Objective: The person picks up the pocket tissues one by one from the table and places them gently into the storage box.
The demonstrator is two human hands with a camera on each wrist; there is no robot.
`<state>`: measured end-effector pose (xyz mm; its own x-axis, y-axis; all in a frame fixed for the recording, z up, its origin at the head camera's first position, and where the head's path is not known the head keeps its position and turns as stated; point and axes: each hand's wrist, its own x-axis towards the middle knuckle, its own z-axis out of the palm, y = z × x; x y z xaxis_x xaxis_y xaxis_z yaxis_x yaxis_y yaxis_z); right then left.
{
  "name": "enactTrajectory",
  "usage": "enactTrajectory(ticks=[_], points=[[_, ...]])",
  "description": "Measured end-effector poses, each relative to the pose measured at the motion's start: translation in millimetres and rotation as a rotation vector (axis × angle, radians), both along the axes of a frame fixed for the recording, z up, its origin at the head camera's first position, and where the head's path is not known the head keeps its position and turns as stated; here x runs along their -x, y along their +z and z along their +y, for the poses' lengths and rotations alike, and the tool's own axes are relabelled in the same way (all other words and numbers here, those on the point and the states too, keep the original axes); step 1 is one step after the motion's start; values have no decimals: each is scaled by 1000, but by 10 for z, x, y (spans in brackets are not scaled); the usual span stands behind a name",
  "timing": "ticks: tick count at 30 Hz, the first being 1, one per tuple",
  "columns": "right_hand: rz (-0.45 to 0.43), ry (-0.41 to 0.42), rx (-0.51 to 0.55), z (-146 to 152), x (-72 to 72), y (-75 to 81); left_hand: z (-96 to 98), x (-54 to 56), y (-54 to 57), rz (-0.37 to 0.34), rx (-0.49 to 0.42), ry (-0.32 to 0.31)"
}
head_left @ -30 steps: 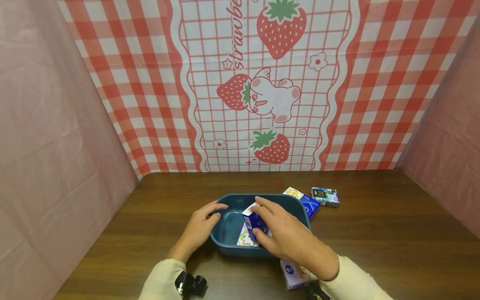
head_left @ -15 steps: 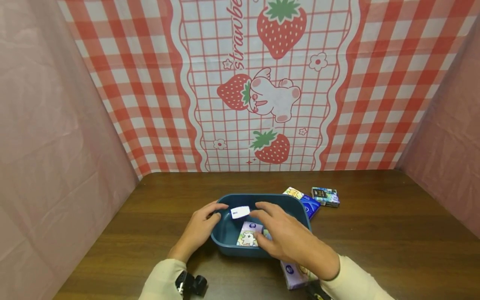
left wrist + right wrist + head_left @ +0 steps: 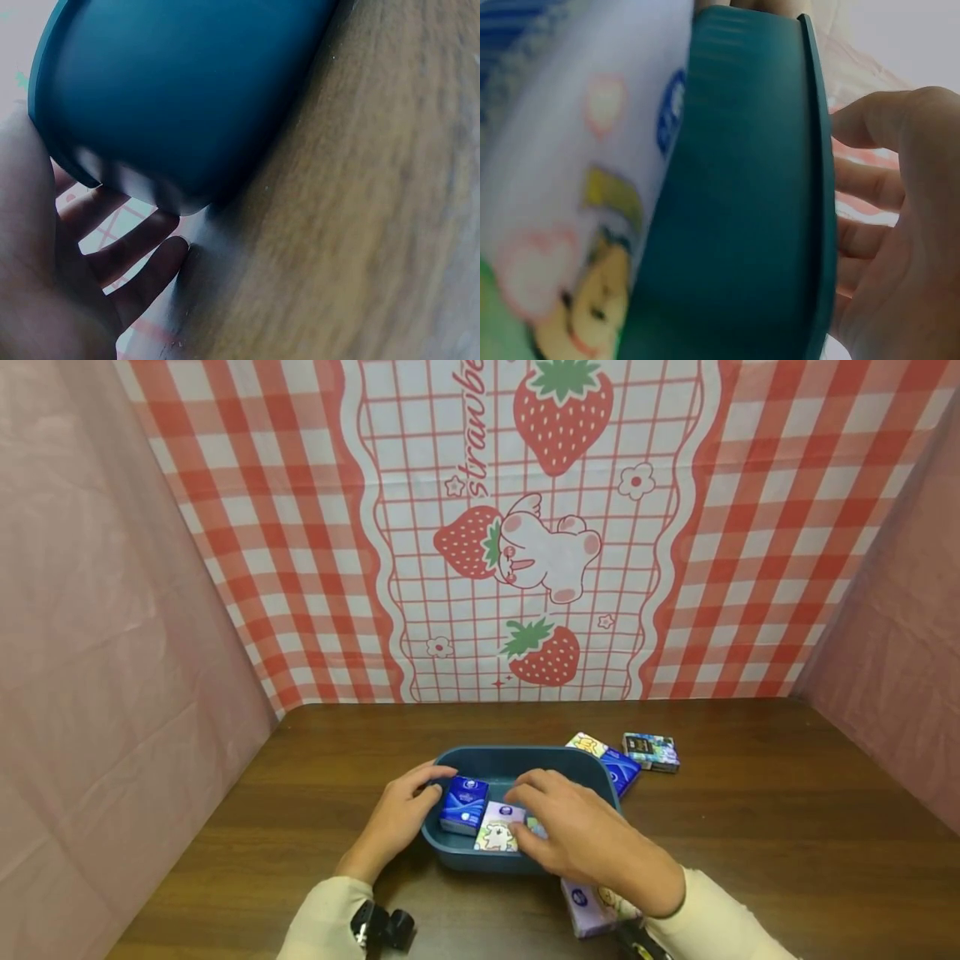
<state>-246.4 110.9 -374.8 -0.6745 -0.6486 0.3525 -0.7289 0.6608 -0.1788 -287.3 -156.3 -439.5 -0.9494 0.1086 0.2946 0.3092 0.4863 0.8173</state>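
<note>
A dark teal plastic basin [image 3: 525, 863] sits on the table. My left hand [image 3: 397, 814] holds its left end, with the thumb and index finger over the rim; in the left wrist view the other fingers [image 3: 135, 244] lie along the outer wall. Inside, at the left, a blue tissue pack [image 3: 464, 804] lies flat. Beside it is a lilac tissue pack [image 3: 498, 829] with a white cartoon animal. Over the basin's right half hovers my right hand [image 3: 573, 827], fingers loosely bent around nothing and partly hiding another pack [image 3: 533, 827] under them.
Outside the basin, a lilac tissue pack [image 3: 588, 912] lies by my right wrist. Behind the right corner are a blue and yellow pack [image 3: 617, 768] and a dark floral pack [image 3: 651, 752]. A checked strawberry cloth [image 3: 540, 610] hangs behind the wooden table [image 3: 750, 827].
My right hand has let go of the blue tissue pack, which tipped from standing on end to lying flat at the basin's left. The left hand has stayed in place.
</note>
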Motion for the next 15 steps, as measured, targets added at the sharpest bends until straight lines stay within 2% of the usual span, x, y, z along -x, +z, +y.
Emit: enactTrajectory(ticks=[4, 10, 15], points=[[-29, -2, -12, 25, 6, 35, 3, -4, 6, 1, -8, -6], [6, 16, -18, 52, 17, 37, -1, -7, -1, 0, -15, -9], [0, 31, -30, 59, 6, 34, 2, -4, 0, 1, -11, -6]])
